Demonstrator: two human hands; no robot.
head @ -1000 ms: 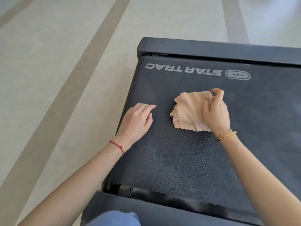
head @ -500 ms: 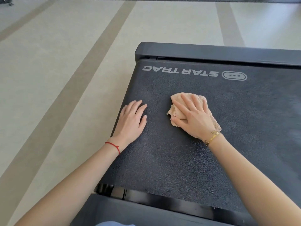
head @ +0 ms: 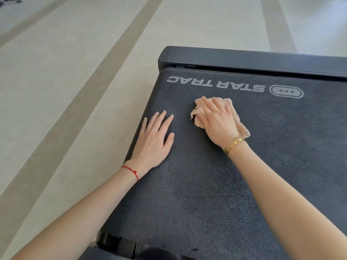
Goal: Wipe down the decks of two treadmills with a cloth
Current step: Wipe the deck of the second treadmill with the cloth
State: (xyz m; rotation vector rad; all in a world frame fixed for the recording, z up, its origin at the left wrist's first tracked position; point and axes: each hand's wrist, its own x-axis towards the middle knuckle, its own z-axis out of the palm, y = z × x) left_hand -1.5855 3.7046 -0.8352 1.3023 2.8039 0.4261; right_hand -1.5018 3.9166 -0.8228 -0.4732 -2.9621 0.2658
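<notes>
A dark textured treadmill deck (head: 272,147) with the white lettering STAR TRAC fills the right half of the view. A beige cloth (head: 243,129) lies bunched on the deck, just below the lettering. My right hand (head: 216,121) lies flat on top of the cloth with straight fingers, pressing it onto the belt. Most of the cloth is hidden under that hand. My left hand (head: 153,139) rests flat on the deck near its left edge, fingers spread, apart from the cloth.
The deck's dark end cover (head: 244,59) runs across the far end. Pale floor (head: 65,91) with darker stripes lies to the left of and beyond the treadmill. A black frame part (head: 120,244) sits at the near left corner.
One second ago my right hand pinched the spread cloth at its right edge. It has since come down flat on the bunched cloth. My left hand stays on the deck, fingers now flatter.
</notes>
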